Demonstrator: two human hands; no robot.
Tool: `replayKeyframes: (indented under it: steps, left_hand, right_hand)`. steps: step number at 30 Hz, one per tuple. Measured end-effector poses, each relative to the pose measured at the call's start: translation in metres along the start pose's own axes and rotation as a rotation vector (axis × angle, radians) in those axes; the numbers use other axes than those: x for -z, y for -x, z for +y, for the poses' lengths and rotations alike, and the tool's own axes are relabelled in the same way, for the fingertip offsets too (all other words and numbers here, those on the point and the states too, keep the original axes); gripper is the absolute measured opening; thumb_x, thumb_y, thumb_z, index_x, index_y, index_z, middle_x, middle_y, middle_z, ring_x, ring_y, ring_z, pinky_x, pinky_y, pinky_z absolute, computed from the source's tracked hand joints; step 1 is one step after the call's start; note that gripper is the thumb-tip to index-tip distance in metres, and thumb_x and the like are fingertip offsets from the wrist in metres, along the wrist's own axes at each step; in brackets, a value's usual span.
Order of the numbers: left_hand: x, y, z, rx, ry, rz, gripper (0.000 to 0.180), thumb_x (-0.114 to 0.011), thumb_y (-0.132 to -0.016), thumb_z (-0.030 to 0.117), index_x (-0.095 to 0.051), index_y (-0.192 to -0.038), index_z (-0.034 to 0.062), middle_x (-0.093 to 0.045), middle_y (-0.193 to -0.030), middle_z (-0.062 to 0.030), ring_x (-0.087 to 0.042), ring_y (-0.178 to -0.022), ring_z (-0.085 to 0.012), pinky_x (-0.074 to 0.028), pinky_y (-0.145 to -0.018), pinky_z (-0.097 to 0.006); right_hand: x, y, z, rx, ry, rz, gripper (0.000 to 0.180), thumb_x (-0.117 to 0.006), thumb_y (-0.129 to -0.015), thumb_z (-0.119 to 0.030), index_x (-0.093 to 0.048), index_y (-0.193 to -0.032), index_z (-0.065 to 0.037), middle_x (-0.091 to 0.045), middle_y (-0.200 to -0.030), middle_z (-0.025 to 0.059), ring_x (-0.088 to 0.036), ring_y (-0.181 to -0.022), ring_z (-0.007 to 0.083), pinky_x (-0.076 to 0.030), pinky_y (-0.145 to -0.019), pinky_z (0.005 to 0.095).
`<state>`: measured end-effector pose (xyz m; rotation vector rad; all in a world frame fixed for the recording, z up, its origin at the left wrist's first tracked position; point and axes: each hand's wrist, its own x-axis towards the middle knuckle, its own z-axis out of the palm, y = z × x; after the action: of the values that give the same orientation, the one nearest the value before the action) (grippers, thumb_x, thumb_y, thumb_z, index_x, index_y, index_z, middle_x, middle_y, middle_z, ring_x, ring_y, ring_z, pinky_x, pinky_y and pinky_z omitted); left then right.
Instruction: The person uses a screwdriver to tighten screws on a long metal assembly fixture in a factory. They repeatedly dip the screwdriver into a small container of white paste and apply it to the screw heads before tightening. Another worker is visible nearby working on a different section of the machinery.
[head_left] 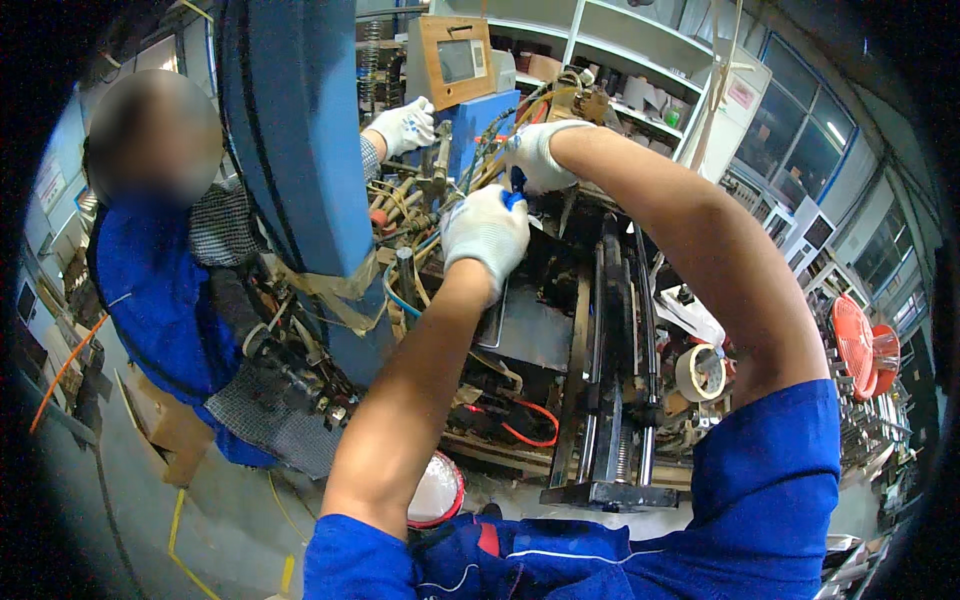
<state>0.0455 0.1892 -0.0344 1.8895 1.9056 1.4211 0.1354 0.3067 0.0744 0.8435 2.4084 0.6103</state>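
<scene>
In a white knit glove, my left hand (485, 230) is closed round a small tool with a blue and black handle (515, 190); its working end is hidden, so its kind does not show. Just beyond it, my right hand (545, 155), also gloved, reaches in among the hoses and cables (490, 150) of a machine. Its fingers are mostly hidden. Both hands are close together over the machine's crowded top. Left of them, a co-worker's gloved hand (408, 128) is beside an upright metal part (442, 155).
A thick blue column (300, 130) stands between me and the co-worker in blue (150, 290). A wood-framed screen (460, 60) is at the back. Black rails (615, 370) run toward me. A tape roll (700, 373) lies right of them, and a white bucket (437, 490) stands below.
</scene>
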Motion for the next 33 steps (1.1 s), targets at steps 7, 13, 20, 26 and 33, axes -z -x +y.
replayKeyframes:
  steps: [7,13,20,26,33]
  left_hand:
    - [-0.03,-0.009,-0.028,0.349,1.352,-0.39,0.045,-0.057,-0.099,0.056,-0.066,-0.12,0.0164,-0.072,-0.095,-0.0064,-0.066,-0.078,-0.0202,-0.051,-0.066,-0.036]
    - [-0.026,-0.008,-0.012,0.398,1.862,-0.486,0.037,-0.051,-0.104,0.039,-0.063,-0.127,0.0137,-0.072,-0.112,-0.0109,-0.069,-0.095,-0.0257,-0.055,-0.082,-0.041]
    - [-0.028,-0.002,-0.032,-0.637,0.282,-0.036,0.032,-0.075,-0.086,0.01,-0.069,-0.116,0.0052,-0.075,-0.101,-0.007,-0.072,-0.084,-0.0284,-0.058,-0.075,-0.037]
    - [-0.039,-0.018,-0.026,0.214,0.814,-0.239,0.018,-0.068,-0.087,0.021,-0.074,-0.088,0.0032,-0.067,-0.067,-0.0129,-0.063,-0.061,-0.0209,-0.051,-0.063,-0.035]
    - [-0.008,-0.013,-0.015,0.063,0.406,-0.199,0.027,-0.06,-0.09,0.025,-0.07,-0.084,-0.0004,-0.07,-0.072,-0.0185,-0.073,-0.065,-0.0305,-0.057,-0.07,-0.043]
  right_hand:
    - [0.018,0.007,-0.01,-0.026,0.007,-0.002,0.032,-0.07,-0.083,-0.028,-0.077,-0.104,-0.005,-0.076,-0.1,0.0164,-0.073,-0.092,0.0322,-0.058,-0.079,0.0425]
    - [0.019,0.005,-0.015,-0.074,0.042,-0.104,0.032,-0.071,-0.081,-0.026,-0.078,-0.105,-0.005,-0.076,-0.102,0.0165,-0.074,-0.091,0.0318,-0.059,-0.079,0.0422]
    - [0.0,-0.001,-0.001,-0.005,0.111,-0.029,0.032,-0.074,-0.079,-0.024,-0.079,-0.104,-0.006,-0.077,-0.105,0.0147,-0.073,-0.094,0.0315,-0.058,-0.08,0.0417]
    - [0.022,0.018,-0.01,-0.032,0.018,-0.054,0.03,-0.067,-0.082,-0.023,-0.076,-0.106,-0.006,-0.074,-0.103,0.0186,-0.072,-0.096,0.0344,-0.057,-0.082,0.0427]
    - [0.019,0.025,-0.014,0.021,-0.056,-0.001,0.027,-0.065,-0.083,-0.025,-0.075,-0.103,-0.01,-0.075,-0.101,0.0169,-0.071,-0.091,0.0349,-0.055,-0.08,0.0423]
